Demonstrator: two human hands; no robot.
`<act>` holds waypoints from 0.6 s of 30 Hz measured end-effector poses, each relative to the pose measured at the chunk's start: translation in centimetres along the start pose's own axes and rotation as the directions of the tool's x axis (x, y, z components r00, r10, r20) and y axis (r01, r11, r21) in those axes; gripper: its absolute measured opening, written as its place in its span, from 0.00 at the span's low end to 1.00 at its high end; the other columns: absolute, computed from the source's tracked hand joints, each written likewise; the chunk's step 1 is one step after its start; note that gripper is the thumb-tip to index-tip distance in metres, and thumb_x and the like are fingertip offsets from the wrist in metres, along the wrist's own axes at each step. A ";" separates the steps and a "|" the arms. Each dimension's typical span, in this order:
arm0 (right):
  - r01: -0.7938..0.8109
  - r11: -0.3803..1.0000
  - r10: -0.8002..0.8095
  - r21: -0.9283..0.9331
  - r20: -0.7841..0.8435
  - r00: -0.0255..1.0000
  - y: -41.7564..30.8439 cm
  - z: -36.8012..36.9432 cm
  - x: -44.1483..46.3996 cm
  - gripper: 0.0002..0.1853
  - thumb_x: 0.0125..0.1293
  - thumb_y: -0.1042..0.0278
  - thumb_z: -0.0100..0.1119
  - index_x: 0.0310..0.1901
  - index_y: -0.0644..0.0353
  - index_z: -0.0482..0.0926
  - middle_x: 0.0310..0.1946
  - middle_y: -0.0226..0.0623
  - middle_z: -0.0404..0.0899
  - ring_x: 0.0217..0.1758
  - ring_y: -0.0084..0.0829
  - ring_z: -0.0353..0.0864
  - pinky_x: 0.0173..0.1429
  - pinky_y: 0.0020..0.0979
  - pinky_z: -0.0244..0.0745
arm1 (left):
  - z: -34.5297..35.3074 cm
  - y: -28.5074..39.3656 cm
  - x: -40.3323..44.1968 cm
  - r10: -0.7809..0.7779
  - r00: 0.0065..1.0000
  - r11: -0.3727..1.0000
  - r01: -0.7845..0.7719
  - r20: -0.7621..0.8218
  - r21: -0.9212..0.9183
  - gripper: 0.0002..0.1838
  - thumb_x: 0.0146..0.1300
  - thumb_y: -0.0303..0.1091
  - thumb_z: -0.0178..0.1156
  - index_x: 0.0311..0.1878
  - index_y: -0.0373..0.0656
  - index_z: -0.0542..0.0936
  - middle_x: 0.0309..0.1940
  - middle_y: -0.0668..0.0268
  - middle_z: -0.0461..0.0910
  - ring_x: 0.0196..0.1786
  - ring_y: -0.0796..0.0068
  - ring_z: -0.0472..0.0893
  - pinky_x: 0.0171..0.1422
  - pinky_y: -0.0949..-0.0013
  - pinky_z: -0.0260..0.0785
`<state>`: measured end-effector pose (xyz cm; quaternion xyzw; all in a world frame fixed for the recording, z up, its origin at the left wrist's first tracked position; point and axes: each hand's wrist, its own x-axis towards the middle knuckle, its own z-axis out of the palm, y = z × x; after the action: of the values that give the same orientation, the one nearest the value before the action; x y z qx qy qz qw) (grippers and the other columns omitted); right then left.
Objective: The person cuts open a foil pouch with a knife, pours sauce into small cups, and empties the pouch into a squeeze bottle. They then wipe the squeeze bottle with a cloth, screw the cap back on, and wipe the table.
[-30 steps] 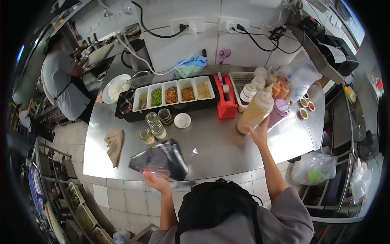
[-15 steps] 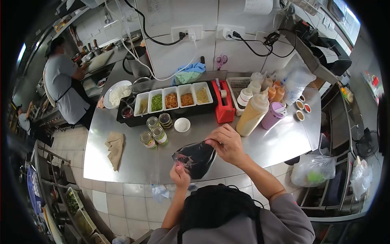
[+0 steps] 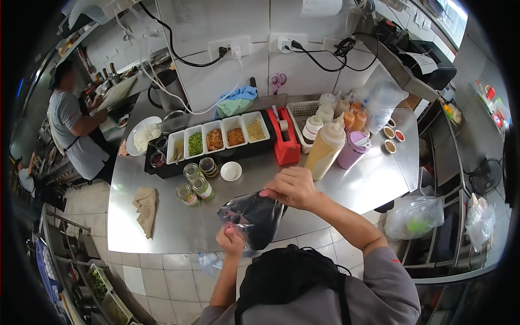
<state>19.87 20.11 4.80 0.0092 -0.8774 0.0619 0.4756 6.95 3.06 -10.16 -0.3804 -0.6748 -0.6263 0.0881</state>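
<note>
Between my two hands hangs a black plastic pouch [image 3: 260, 219] with a shiny, partly see-through face, above the front edge of the steel table. My left hand [image 3: 231, 240] pinches its lower left side, thumb up. The fingers of my right hand [image 3: 292, 188] are closed on its upper right corner. What the pouch contains, if anything, I cannot make out. Just beyond it are a small white bowl [image 3: 231, 171] and several lidded jars [image 3: 202, 187]. A squeeze bottle of pale sauce [image 3: 325, 151] stands beyond my right hand, beside a purple bottle [image 3: 354, 150].
A black rack [image 3: 162, 169] carries white tubs of chopped toppings. Right of it stand a red tape dispenser [image 3: 286, 143] and a bottle basket [image 3: 301, 116]. A brown cloth [image 3: 145, 210] lies at the left of the steel table [image 3: 179, 233]. A co-worker [image 3: 76, 124] stands at the far-left counter.
The camera view has shifted, so the table things appear further left. Both hands keep hold of the pouch, whose see-through face now shows more toward me. The co-worker's arms have moved.
</note>
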 end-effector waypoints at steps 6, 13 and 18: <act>-0.785 0.499 0.863 0.367 -0.123 0.491 2.8 2.2 -6.7 0.08 0.59 0.67 0.57 0.27 0.61 0.75 0.18 0.34 0.72 0.21 0.33 0.72 0.27 0.29 0.68 | -1.8 -3.3 -2.1 -0.170 0.978 0.985 0.165 -0.119 -0.054 0.26 0.67 0.50 0.40 0.22 0.38 0.72 0.17 0.60 0.74 0.21 0.63 0.75 0.26 0.64 0.65; -0.708 0.700 0.693 -0.094 0.331 0.641 6.5 16.8 -5.9 0.30 0.54 0.49 0.59 0.55 0.56 0.68 0.48 0.43 0.72 0.57 0.46 0.66 0.58 0.40 0.65 | -4.7 -1.1 0.2 -0.059 0.964 0.983 0.102 -0.259 0.156 0.29 0.68 0.52 0.34 0.25 0.37 0.72 0.18 0.61 0.73 0.21 0.62 0.73 0.28 0.65 0.64; -0.799 0.602 0.754 -0.012 0.339 0.563 8.5 20.3 -7.0 0.17 0.52 0.66 0.59 0.45 0.57 0.74 0.42 0.44 0.75 0.47 0.47 0.73 0.50 0.41 0.69 | -4.6 -2.4 -0.2 -0.065 0.950 0.990 0.099 -0.305 0.097 0.29 0.68 0.52 0.35 0.26 0.36 0.72 0.19 0.60 0.72 0.21 0.63 0.71 0.26 0.65 0.62</act>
<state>6.15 25.84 -12.89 -0.3347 -0.8471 0.3254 0.2539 3.94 -1.07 -11.23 -0.2467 -0.7025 -0.6415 0.1848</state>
